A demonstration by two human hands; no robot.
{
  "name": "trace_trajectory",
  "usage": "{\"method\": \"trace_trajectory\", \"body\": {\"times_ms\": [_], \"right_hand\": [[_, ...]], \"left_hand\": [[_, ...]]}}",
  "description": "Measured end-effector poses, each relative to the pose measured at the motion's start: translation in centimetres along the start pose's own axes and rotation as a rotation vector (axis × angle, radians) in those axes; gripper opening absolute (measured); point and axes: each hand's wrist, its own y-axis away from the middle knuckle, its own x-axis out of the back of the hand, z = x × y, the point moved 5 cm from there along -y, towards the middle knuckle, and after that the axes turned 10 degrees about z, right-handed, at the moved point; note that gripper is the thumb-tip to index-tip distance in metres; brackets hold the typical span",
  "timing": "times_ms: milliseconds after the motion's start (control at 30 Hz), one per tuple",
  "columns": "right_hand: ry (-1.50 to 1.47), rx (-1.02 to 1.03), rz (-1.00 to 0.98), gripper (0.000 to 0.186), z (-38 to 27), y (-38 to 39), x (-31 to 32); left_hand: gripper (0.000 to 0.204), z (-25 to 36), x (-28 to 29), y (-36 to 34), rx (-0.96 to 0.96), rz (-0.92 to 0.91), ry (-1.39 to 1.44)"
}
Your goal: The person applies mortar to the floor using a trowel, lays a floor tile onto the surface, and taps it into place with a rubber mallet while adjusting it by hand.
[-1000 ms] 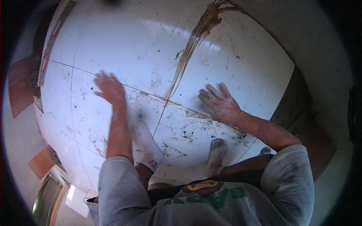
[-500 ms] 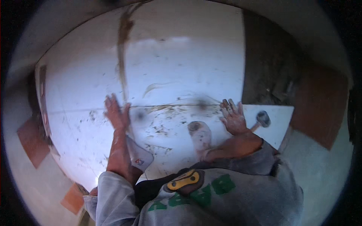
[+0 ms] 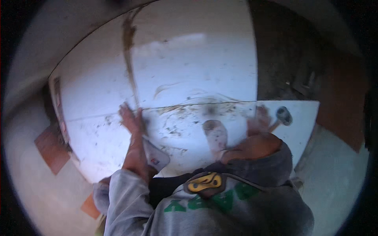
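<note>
I kneel or squat over large white tiles [image 3: 197, 67] smeared with brown mud. My left hand [image 3: 132, 121] lies flat on the nearer tile, fingers spread, its fingertips at the seam. On the right, my right hand [image 3: 258, 121] is blurred by motion over the same tile; its fingers look outstretched and nothing shows in them. Just beside it lies a mallet [image 3: 284, 116] with a dark grey head, its handle pointing toward my right wrist. My feet in dirty light socks [image 3: 215, 135] rest on the tile between my hands.
Dark rough ground [image 3: 285, 59] borders the tiles at the far right. A reddish-brown board [image 3: 341, 102] lies beyond it. At the left are another reddish-brown piece [image 3: 54, 149] and a smaller orange one [image 3: 90, 206] on pale floor.
The view has shifted, so the scene sits farther right. My right hand has drawn back a little from the seam and is now blurred. My left hand stays flat by the seam.
</note>
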Motion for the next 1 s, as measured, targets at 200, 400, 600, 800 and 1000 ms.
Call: {"method": "trace_trajectory", "body": {"times_ms": [200, 400, 600, 800, 1000], "right_hand": [[-0.221, 0.198, -0.476, 0.045, 1.5, -0.2, 4.9], [-0.311, 0.262, -0.964, 0.046, -2.7, -3.0, 14.5], [-0.711, -0.248, -0.703, 0.042, 0.6, -4.3, 9.8], [-0.515, 0.351, 0.209, 0.032, -0.7, -7.7, 0.1], [-0.700, 0.717, 0.243, 0.032, -7.5, -8.3, 2.0]], "left_hand": [[0.080, 1.2, 1.5, 0.1, 0.062, -0.005, 0.091], [0.084, 0.8, 1.9, 0.3, 0.172, -0.034, 0.162], [0.086, 0.9, 1.1, 0.6, 0.218, -0.085, 0.198], [0.083, 0.4, 0.9, 0.3, 0.268, -0.062, 0.255], [0.085, 0.7, 0.8, 0.3, 0.270, -0.053, 0.283]]}}
